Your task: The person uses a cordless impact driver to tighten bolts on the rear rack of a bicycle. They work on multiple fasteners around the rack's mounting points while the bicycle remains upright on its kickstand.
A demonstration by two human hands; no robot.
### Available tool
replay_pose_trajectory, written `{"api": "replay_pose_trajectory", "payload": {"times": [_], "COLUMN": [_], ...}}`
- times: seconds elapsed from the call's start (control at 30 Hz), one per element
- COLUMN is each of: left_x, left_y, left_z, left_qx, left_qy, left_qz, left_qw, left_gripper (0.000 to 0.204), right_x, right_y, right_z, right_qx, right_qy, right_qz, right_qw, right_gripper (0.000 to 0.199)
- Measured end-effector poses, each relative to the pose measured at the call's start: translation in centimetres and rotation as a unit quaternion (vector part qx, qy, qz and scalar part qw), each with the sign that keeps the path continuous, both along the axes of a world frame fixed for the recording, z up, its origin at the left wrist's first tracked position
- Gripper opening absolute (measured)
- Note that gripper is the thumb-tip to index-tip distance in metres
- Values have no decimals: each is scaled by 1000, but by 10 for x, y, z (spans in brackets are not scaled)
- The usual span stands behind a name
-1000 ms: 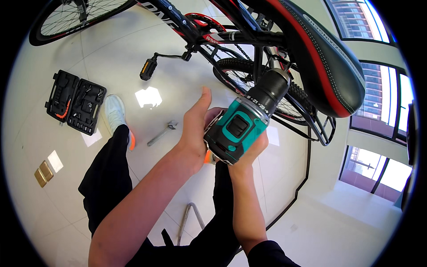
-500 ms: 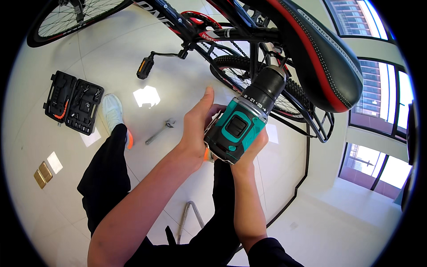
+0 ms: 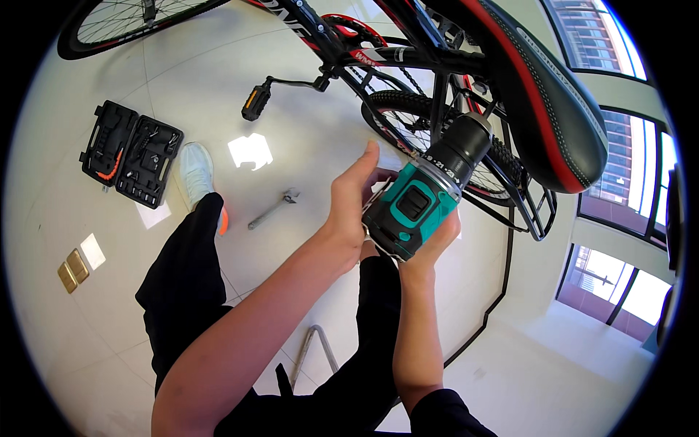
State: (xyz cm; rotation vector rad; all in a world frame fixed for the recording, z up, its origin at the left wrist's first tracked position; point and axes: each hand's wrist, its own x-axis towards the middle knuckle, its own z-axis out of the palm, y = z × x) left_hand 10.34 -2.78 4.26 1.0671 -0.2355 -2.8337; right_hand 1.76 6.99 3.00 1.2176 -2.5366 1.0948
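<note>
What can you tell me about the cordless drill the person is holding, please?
The drill has a teal plastic body with black panels and a black chuck at its front, ringed by a numbered collar. It is held up in the air, tilted, its chuck aimed up and away toward the bicycle's rear wheel, below the saddle. The right hand grips it from below; the left hand rests against its left side. Whether a bit is fitted cannot be seen.
</note>
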Motion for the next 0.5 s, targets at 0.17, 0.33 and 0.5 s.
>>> {"api": "replay_pose_trajectory", "payload": {"times": [0.17, 0.33, 0.5], "left_x": [0, 2, 7], "left_y": [1, -3, -8], "left_z": [6, 12, 9], "left_qx": [17, 18, 52], "left_qy": [3, -30, 17], "left_qz": [17, 26, 9], "left_qw": [1000, 999, 998], "left_gripper": [73, 71, 66], "right_x": [-4, 2, 4], "right_y": [2, -2, -1], "right_z": [-6, -2, -2], "right_qx": [2, 8, 5], "right_qy": [-1, 6, 17], "right_qz": [-3, -15, -8], "right_qw": [1000, 1000, 1000], "right_gripper": [42, 39, 37]}}
